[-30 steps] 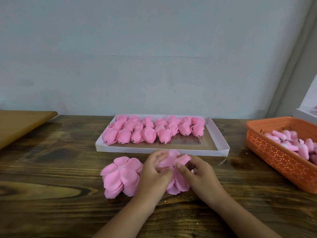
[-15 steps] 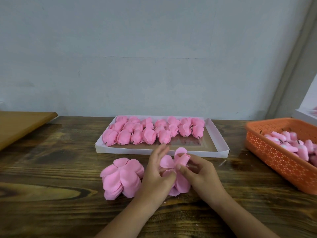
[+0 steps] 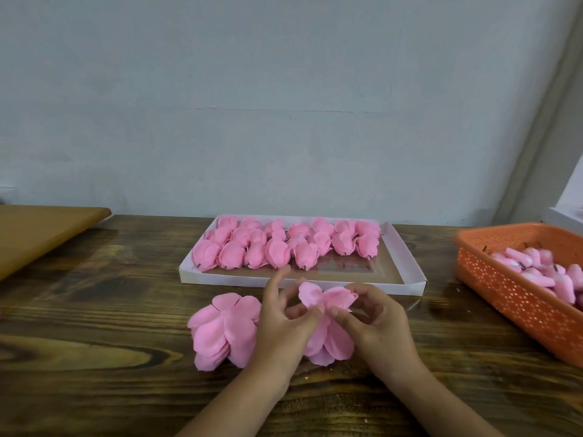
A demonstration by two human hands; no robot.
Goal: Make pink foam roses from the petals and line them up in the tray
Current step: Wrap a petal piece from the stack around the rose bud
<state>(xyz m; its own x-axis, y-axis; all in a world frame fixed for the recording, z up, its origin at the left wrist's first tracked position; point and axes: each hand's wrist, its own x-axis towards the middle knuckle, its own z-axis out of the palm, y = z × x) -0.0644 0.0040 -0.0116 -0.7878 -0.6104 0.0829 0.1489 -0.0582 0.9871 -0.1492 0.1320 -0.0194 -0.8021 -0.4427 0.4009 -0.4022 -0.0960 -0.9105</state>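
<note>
Pinching a pink foam petal piece [image 3: 328, 323] between both hands over a dark wooden table [image 3: 94, 357].
Left hand [image 3: 284, 323] and right hand [image 3: 375, 323] are gripping it near the white tray [image 3: 407, 266] of roses [image 3: 284, 244]; a petal stack [image 3: 224, 329] is lying left, an orange basket [image 3: 504, 285] right, a pale wall [image 3: 284, 105] standing behind.

Pink petals [image 3: 225, 331]; white tray [image 3: 407, 263]; orange perforated basket [image 3: 504, 288]; dark-grained brown table [image 3: 94, 342].

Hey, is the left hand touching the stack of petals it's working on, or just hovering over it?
Touching. The head view shows the left hand pinching a petal of the petal stack between thumb and fingertip.
</note>
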